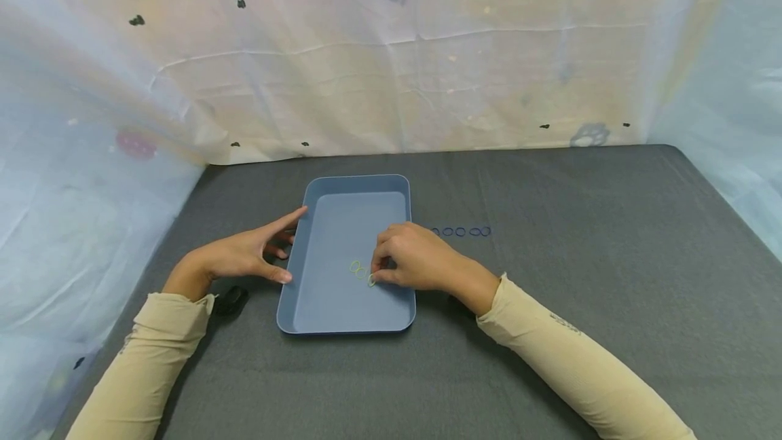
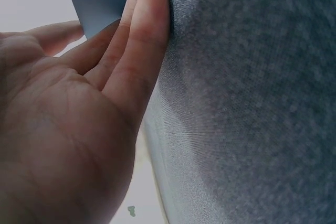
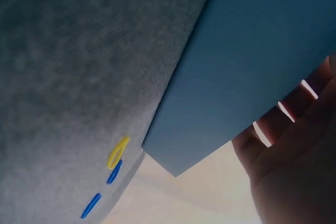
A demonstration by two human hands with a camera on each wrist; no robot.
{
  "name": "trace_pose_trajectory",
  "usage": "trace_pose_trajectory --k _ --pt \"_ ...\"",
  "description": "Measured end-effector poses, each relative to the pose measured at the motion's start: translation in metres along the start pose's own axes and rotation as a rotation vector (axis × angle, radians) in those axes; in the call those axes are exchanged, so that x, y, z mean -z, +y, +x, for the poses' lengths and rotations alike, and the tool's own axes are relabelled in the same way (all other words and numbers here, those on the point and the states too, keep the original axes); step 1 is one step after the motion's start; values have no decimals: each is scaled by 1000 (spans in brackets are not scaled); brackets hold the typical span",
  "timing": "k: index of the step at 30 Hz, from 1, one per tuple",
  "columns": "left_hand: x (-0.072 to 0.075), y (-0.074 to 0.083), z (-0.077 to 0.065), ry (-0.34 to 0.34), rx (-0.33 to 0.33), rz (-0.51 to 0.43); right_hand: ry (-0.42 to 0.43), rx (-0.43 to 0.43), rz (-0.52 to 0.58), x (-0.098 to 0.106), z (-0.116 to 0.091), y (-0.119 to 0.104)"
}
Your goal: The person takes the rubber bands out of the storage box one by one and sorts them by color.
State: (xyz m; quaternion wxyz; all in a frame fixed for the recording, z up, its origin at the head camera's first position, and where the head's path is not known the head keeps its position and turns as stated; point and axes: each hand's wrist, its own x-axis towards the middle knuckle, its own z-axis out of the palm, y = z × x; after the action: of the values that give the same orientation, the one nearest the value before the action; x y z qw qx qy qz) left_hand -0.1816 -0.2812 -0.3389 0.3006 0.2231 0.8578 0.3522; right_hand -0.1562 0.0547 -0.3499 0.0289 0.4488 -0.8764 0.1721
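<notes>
A blue-grey rectangular tray lies on the table. My left hand rests against its left side, thumb and forefinger spread along the rim; in the left wrist view the straight fingers touch its outer wall. Inside the tray, my right hand has curled fingers and pinches a small yellow rubber band near the tray floor. Two more yellow bands lie just left of it. The right wrist view shows mostly the tray's outer wall; it hides those fingertips.
Right of the tray, several blue rubber bands lie in a row on the grey cloth. A yellow band lies beside blue ones on the cloth in the right wrist view. A patterned curtain stands behind the table.
</notes>
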Motion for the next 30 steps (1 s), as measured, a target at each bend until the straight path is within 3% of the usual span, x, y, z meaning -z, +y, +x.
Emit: trace_pose_trajectory --k 17,30 --pt "-1 0 1 0 -1 6 130 -20 19 9 -17 5" --pt "-1 -4 2 10 1 8 148 -65 31 10 -25 8"
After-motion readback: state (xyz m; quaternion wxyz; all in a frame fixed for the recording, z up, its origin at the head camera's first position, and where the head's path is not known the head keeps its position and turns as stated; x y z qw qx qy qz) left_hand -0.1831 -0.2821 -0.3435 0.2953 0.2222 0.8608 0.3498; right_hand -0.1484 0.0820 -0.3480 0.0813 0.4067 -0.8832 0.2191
